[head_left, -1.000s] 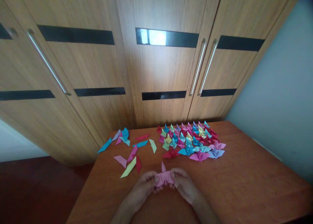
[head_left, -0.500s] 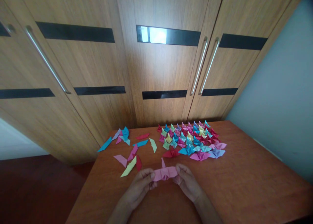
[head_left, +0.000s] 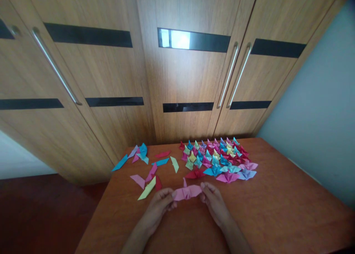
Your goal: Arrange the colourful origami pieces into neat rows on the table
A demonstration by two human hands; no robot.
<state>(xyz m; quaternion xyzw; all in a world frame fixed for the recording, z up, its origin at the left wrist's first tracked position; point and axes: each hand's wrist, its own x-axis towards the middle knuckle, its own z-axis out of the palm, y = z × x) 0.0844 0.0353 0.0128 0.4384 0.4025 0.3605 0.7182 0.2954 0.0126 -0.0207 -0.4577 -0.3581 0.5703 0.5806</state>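
A pink folded paper crane (head_left: 188, 192) is stretched between my two hands above the near part of the table. My left hand (head_left: 161, 206) pinches its left wing, thumb on top. On the other side, my right hand (head_left: 211, 200) grips the right wing tip between thumb and fingers. One narrow point of the crane sticks up away from me, and its middle is creased. Just beyond it lies a red paper crane (head_left: 195, 173) with spread wings. Left of my hands rests a flat yellow folded paper (head_left: 146, 189).
Rows of colourful paper cranes (head_left: 215, 156) stand at the back right of the brown table (head_left: 266, 209). Several flat folded papers, among them a blue one (head_left: 161, 161), lie scattered at the left. A wooden wardrobe (head_left: 188, 76) rises behind the table.
Both hands have shifted slightly away from me with the crane. Its wings look pulled a little flatter and wider, and the view has moved slightly.
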